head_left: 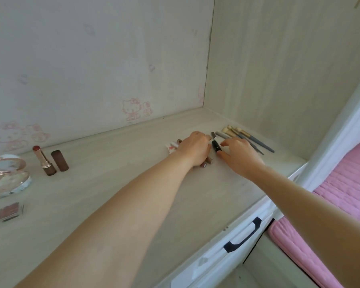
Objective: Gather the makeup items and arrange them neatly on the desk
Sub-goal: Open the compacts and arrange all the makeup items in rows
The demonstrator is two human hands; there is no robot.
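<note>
While both bare arms stretch toward its far right corner, the pale desk (116, 196) carries makeup in two groups. Near its left edge sit an open round compact (7, 175), a small blush pan (8, 210), an uncapped lipstick (44, 161) and its brown cap (60, 160). Toward the far right corner, the left hand (195, 148) lies palm-down over brown tubes (206, 163), its grip hidden underneath. The right hand (240, 154), fingers spread loose, touches a black pen-like stick (216, 145) just beside the row of brushes (245, 136).
</note>
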